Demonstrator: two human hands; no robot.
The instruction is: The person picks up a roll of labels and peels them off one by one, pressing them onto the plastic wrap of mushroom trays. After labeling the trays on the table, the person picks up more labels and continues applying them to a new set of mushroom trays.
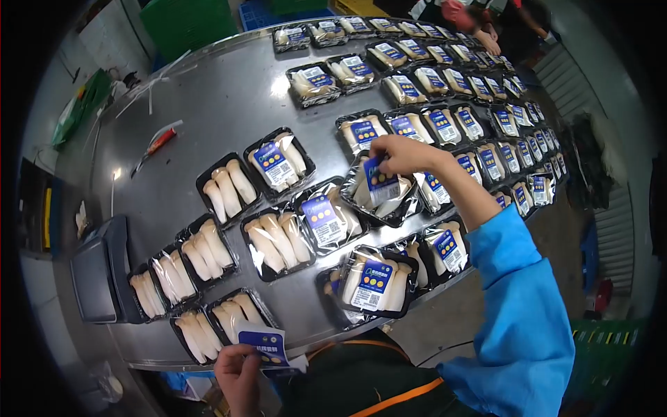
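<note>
My left hand (237, 375), at the table's near edge, pinches a few blue-and-white labels (265, 346) between thumb and fingers. Farther in, my right hand (403, 154) is closed on the top of a single label (381, 179), which hangs over a wrapped black tray of king oyster mushrooms (403, 205). That tray sits tilted among its neighbours. To its left lies a labelled tray (325, 219), then an unlabelled tray (279, 242). Close to my left hand rest two unlabelled mushroom trays (196, 335). Nearer my body, a labelled tray (379, 281) is stacked on another.
Rows of labelled mushroom trays (445, 125) cover the right of the metal table (208, 90). A dark scale-like device (104, 267) stands at the left end. A red-handled cutter (163, 139) lies toward the back left. Another person's hands (488, 40) work at the far end.
</note>
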